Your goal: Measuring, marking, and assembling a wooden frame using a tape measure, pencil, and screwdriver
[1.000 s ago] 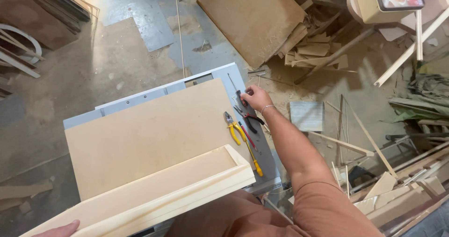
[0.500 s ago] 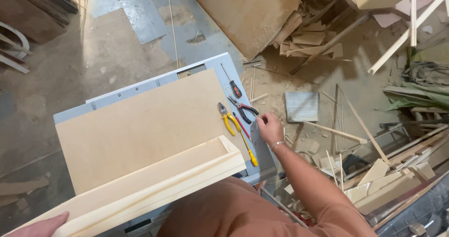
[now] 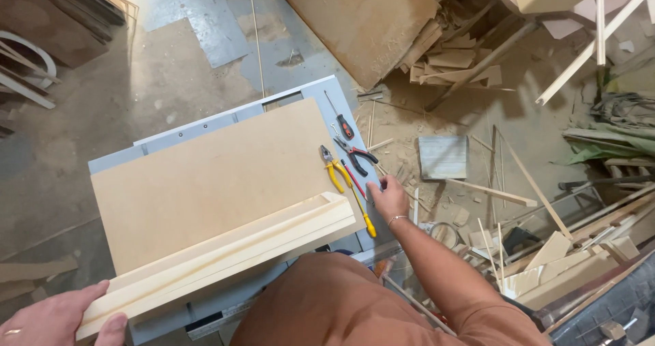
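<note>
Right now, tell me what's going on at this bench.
A person in a rust-orange shirt stands at a grey work table covered by a large brown board. The left hand grips the near end of a long pale wooden trough-shaped piece lying on the board. The right hand rests at the table's right edge beside yellow-handled pliers, a yellow-handled screwdriver and red-and-black pliers. Offcuts litter the floor.
</note>
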